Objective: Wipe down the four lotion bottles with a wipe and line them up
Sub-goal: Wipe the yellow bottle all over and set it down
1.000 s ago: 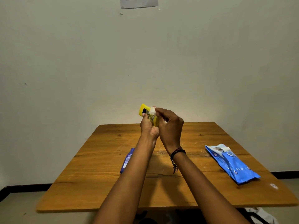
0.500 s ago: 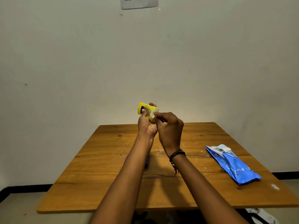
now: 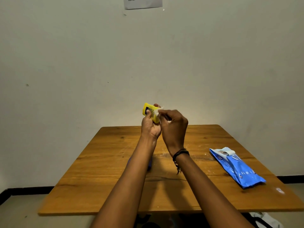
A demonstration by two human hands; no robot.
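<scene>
A small yellow lotion bottle (image 3: 148, 111) is held up above the far half of the wooden table (image 3: 102, 178), gripped in my left hand (image 3: 150, 127). My right hand (image 3: 174, 127) pinches a white wipe (image 3: 158, 112) against the bottle's right side. A blue bottle (image 3: 149, 165) lies on the table, almost wholly hidden behind my left forearm; only a sliver shows. No other bottles are visible.
A blue pack of wipes (image 3: 236, 167) lies on the right side of the table, its flap peeled back. A sheet of paper (image 3: 142, 2) is stuck on the wall above. Something grey and black (image 3: 264, 220) sits on the floor at the lower right.
Both hands rose slightly with the yellow bottle. The wipe shifted along the bottle's side. My left forearm moved to cover the blue bottle on the table.
</scene>
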